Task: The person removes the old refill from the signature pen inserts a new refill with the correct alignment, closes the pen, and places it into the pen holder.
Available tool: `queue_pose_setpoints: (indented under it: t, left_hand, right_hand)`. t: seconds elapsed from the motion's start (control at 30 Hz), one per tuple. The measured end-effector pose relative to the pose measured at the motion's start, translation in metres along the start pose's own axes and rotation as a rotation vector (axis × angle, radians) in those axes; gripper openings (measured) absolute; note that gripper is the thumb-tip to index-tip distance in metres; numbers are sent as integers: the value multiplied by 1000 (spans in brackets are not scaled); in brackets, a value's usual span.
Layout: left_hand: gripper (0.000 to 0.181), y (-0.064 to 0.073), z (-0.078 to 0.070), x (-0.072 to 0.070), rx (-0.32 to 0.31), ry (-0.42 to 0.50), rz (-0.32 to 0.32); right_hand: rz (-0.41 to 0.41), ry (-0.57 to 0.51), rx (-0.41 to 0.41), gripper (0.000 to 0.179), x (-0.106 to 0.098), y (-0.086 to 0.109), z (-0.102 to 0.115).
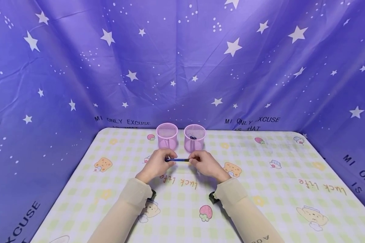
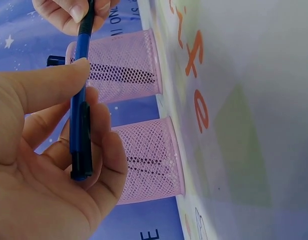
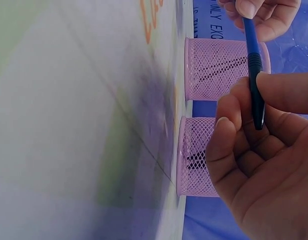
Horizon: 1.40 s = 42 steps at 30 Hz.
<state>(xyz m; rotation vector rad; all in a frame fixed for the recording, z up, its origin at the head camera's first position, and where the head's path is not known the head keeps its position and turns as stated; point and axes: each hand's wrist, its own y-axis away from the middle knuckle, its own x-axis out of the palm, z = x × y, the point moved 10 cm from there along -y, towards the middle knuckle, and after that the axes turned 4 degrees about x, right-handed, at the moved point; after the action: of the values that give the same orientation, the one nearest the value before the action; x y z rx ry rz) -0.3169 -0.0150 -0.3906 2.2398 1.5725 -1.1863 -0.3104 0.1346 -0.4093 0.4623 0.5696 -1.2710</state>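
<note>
A blue pen (image 1: 179, 160) with a black grip lies level between my two hands, above the table. My left hand (image 1: 156, 164) pinches it near the end with the black clip (image 2: 85, 127), the thumb on top and the fingers curled beneath. At the other end, my right hand (image 1: 207, 164) pinches the black grip (image 3: 255, 65) near the tapered tip. Just beyond the hands stand two pink mesh cups. The right cup (image 1: 189, 145) contains a dark pen (image 2: 56, 60) whose end shows past the rim. The left cup (image 1: 162, 143) is close beside it.
A table (image 1: 88, 206) with a green-and-white checked cover, printed with cartoons and lettering, spreads under the arms. Behind it and along both sides hangs a purple curtain (image 1: 182, 60) with white stars. Both cups stand near the table's far edge.
</note>
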Motion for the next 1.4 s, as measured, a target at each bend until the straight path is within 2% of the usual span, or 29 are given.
queue_pose_setpoints:
  t: [0.2, 0.37, 0.67, 0.83, 0.97, 1.2, 1.4]
  left_hand:
    - [13, 1, -2, 0, 1, -9, -5]
    - [9, 0, -1, 2, -5, -7, 15]
    - [5, 1, 0, 3, -15, -8, 32]
    - [17, 1, -2, 2, -18, -3, 35]
    - [23, 2, -2, 1, -19, -6, 26]
    - [15, 1, -3, -1, 4, -7, -8]
    - [11, 1, -3, -1, 7, -9, -5]
  right_hand:
    - [12, -3, -12, 9, 1, 0, 0]
    - [7, 3, -11, 9, 1, 2, 0]
    - [-11, -14, 22, 9, -1, 2, -3]
    - [-10, -11, 10, 9, -1, 2, -1]
    - [-5, -17, 2, 9, -1, 2, 0]
    - [16, -26, -2, 9, 2, 2, 1]
    - [14, -25, -9, 9, 1, 1, 2]
